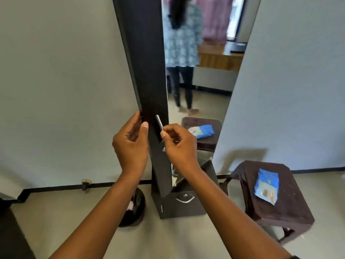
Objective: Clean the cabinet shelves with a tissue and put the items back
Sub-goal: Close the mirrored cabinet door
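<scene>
A tall, narrow dark cabinet [147,75] stands against the wall with a long mirror beside it. My right hand [178,144] pinches the lower end of the silver door handle [159,122]. My left hand [130,143] grips the left edge of the dark door at the same height, thumb on its front. The door looks nearly flush; the shelves inside are hidden. A blue tissue packet [267,186] lies on a dark brown stool [291,208] at the right, well away from both hands.
A small dark drawer unit [183,204] with a curved silver handle sits at the cabinet's base. A black bin [134,208] stands on the floor to its left. The mirror [197,75] reflects a person, the stool and the packet. A dark object fills the bottom left corner.
</scene>
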